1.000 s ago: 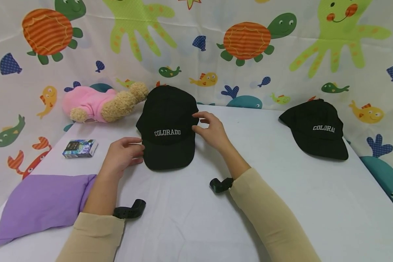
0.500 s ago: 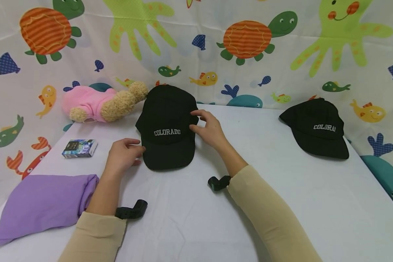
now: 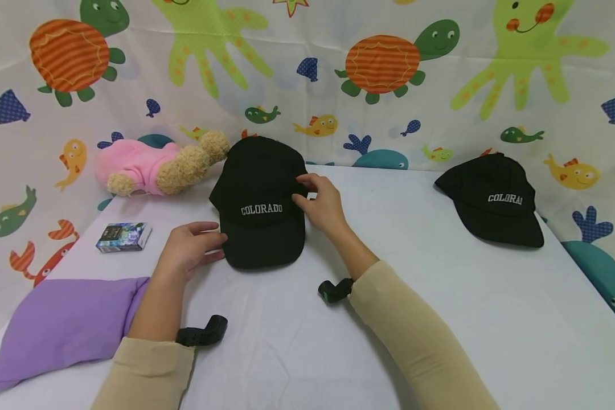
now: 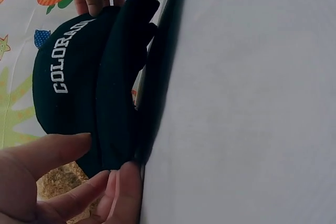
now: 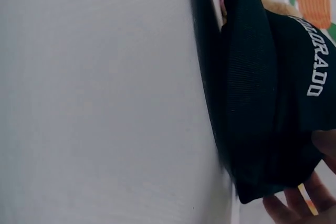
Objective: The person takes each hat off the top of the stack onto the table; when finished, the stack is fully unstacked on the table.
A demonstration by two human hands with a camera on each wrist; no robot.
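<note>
A black baseball cap (image 3: 261, 199) with white "COLORADO" lettering lies on the white table, brim toward me. At the brim's left edge is my left hand (image 3: 189, 247), its fingertips touching it. In the left wrist view the left thumb (image 4: 68, 148) sits apart from the fingers, which meet the cap's (image 4: 79, 77) lower edge. My right hand (image 3: 322, 202) pinches the right side of the crown. From the right wrist, the thumb (image 5: 326, 142) lies over the cap (image 5: 252, 87) and the fingers are below and behind it, partly hidden.
A second black cap (image 3: 494, 199) stands at the back right. Behind on the left lies a plush toy (image 3: 143, 165) in pink. A small patterned box (image 3: 124, 237) and folded purple cloth (image 3: 66, 327) are at left. A sea-animal curtain (image 3: 318, 51) hangs at the back.
My right hand has shifted slightly left against the cap's side. My left hand has moved slightly at the brim edge. The cap stays in nearly the same place.
</note>
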